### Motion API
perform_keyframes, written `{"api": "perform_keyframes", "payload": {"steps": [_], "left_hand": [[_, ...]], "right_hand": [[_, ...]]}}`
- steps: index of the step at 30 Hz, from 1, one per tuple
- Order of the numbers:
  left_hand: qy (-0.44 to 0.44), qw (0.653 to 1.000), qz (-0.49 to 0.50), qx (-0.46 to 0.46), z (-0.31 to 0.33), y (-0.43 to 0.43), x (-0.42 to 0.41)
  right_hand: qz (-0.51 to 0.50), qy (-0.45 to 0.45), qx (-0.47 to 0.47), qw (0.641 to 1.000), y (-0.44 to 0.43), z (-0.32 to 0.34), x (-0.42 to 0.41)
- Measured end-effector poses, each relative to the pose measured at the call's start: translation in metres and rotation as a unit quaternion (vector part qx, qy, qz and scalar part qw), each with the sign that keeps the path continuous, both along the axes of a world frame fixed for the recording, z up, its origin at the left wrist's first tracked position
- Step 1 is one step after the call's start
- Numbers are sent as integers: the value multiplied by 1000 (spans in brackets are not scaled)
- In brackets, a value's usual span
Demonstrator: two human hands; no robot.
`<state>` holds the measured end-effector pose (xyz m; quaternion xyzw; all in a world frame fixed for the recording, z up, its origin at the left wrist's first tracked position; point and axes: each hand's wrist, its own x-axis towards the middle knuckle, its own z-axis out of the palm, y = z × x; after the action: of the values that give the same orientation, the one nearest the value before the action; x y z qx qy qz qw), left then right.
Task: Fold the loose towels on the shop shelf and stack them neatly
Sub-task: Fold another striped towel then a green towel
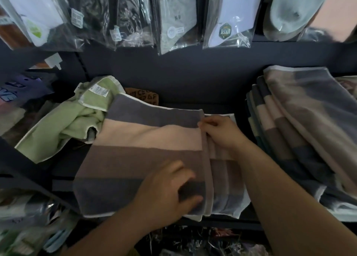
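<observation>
Two hands on striped towel (146, 139) spread on shelf (65, 170), left hand (170, 190) flat on its near dark band, fingers spread, right hand (218, 132) pinching its folded edge, green towel (73, 124) crumpled left of it, folded stack (301, 136) right of it

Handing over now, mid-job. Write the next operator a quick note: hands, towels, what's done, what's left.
Left hand: lies on the striped towel, near side; blurred, grip unclear.
Right hand: pinches its folded edge, far side.
Done: folded stack at the right.
To do: finish this fold and add it to the stack; the green towel lies crumpled at the left, unfolded.
</observation>
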<state>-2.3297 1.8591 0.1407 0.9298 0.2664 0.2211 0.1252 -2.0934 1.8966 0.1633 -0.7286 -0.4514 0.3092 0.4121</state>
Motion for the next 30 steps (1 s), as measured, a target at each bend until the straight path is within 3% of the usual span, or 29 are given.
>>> {"api": "perform_keyframes", "payload": {"steps": [4,6,11,15,21,25,27,30], "left_hand": [[101,995,-8,23,-19,-13,11],[103,993,18,54,-24,-18,13],[38,990,113,75,-25,-37,34],[36,983,163,78,-23,-42,46],[-10,989,148,21,-20,-37,41],[-72,985,131,-90,-3,-24,28],[-112,975,137,-131,15,-19,21],[-178,967,141,-117,52,-19,16]], "right_hand": [[11,45,4,999,-4,-8,3],[22,51,-6,998,-4,-11,3],[37,57,3,998,-7,-11,-2],[56,47,4,997,-12,-10,-3],[57,46,1,997,-14,-8,-3],[50,47,3,998,-12,4,-10],[48,56,29,997,-10,19,-15],[56,10,106,993,-12,52,-17]]}}
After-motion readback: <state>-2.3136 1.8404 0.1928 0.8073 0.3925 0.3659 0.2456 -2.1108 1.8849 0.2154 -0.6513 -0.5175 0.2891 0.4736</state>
